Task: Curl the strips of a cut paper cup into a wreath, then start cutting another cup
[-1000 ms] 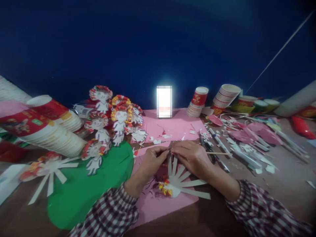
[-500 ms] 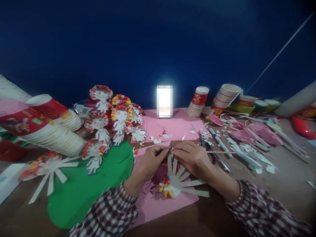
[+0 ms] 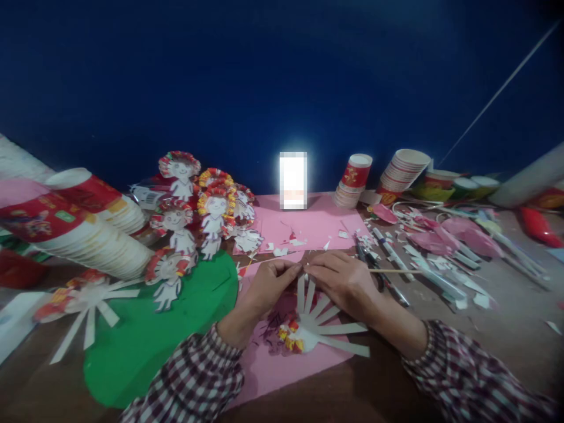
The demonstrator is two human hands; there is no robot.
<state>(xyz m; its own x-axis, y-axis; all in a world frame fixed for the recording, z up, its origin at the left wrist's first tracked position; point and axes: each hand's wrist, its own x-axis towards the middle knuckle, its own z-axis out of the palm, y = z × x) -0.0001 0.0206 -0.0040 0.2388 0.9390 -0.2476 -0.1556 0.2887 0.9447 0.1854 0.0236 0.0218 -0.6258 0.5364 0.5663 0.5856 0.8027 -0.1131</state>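
A cut paper cup (image 3: 311, 335) lies low over the pink sheet, its white strips fanned out and several others curled into red and yellow rolls. Above it, my left hand (image 3: 277, 279) is closed, thumb and forefinger pinched at the upper end of a strip. My right hand (image 3: 341, 282) is closed too, its fingertips meeting the left ones at the same strip. What lies between the fingertips is mostly hidden. A thin wooden stick (image 3: 396, 271) shows to the right, passing behind my right hand; whether that hand grips it, I cannot tell.
Paper-cup stacks (image 3: 106, 241) lean at left, beside cut-out paper figures (image 3: 214, 211) with curled frames. Another cut cup (image 3: 90, 296) lies by a green sheet (image 3: 132, 358). Pens (image 3: 390, 249), paper scraps and pink pieces (image 3: 471, 238) cover the right. More cups (image 3: 359, 170) stand behind.
The cut cup has shifted slightly to the left and turned a little. Both hands keep their pinch in nearly the same place.
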